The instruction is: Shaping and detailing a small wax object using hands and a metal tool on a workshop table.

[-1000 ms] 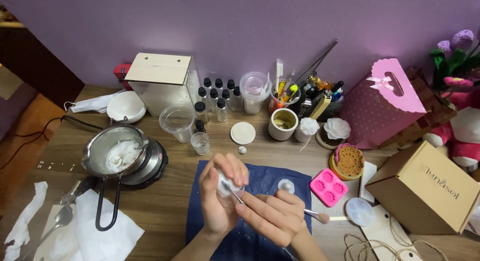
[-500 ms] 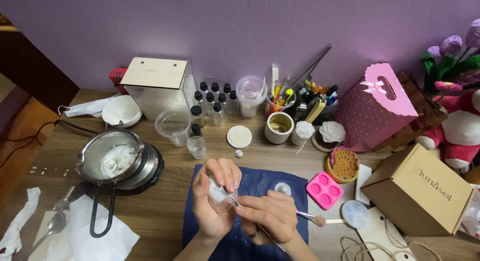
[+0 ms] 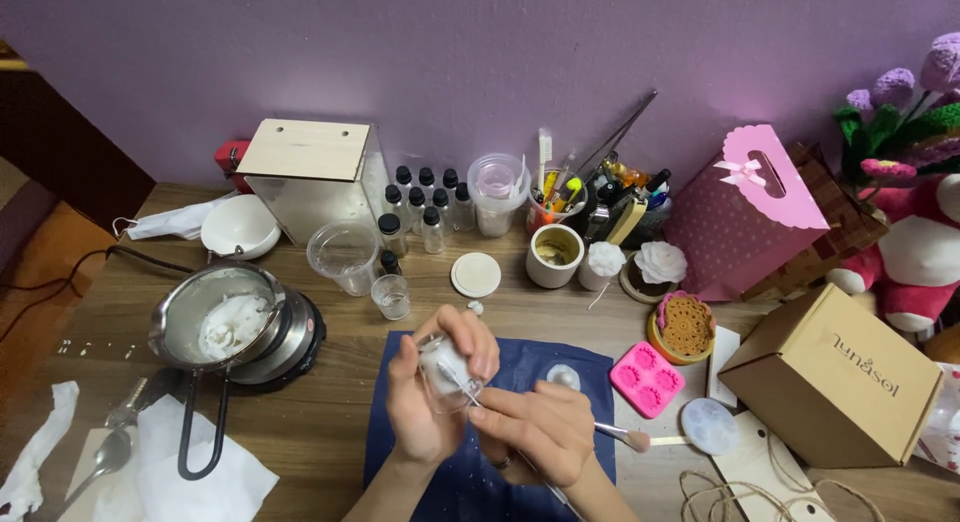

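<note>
Indoors | wooden table [image 3: 330, 422] | blue cloth [image 3: 590, 367] | purple wall [image 3: 450, 62]

Wooden tabletop [image 3: 350, 422], crowded.
On it: navy cloth [image 3: 590, 367], hotplate [image 3: 300, 347], cardboard box [image 3: 835, 377], pink silicone mould [image 3: 647, 378], white lid [image 3: 476, 275].

Both hands meet over the near half of the blue cloth [image 3: 590, 382]. The left hand [image 3: 425, 402] is upright, its fingers curled in a closed grip. The right hand [image 3: 535, 432] lies just beside it, fingers pinched, knuckles up.
</note>
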